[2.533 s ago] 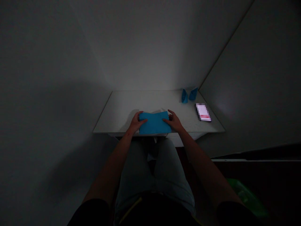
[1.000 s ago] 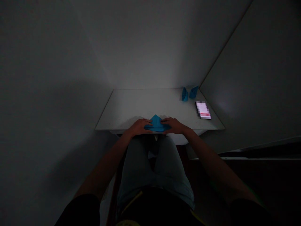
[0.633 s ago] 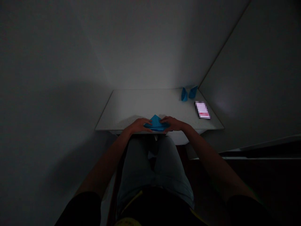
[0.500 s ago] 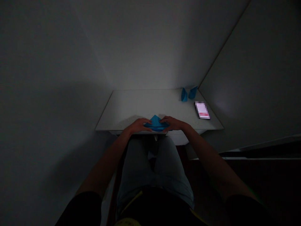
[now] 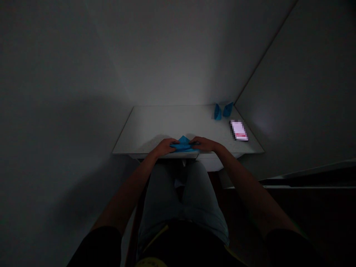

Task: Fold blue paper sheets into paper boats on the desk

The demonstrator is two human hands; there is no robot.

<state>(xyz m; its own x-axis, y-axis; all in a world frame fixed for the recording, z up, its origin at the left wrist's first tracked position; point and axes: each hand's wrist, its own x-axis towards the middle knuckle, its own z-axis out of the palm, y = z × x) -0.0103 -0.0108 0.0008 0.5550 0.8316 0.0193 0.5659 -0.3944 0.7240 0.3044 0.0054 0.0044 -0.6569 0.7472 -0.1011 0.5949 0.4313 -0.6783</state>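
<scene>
A sheet of blue folded paper (image 5: 183, 147) lies at the front edge of the white table, its pointed peak facing away from me. My left hand (image 5: 167, 146) pinches its left end, thumb below and fingers on top. On the right end, my right hand (image 5: 202, 144) grips the paper in the same way. A flat band of paper runs between the two hands along the near side. My fingertips cover both ends of the sheet.
Two folded blue paper pieces, one (image 5: 217, 112) left of the other (image 5: 228, 109), stand at the table's back right. A lit phone (image 5: 239, 130) lies in front of them. Walls border the white table (image 5: 167, 118) at the back and right.
The near flap of the blue paper has come up and now lies flatter against the peak's base. My thumbs have moved slightly up with it.
</scene>
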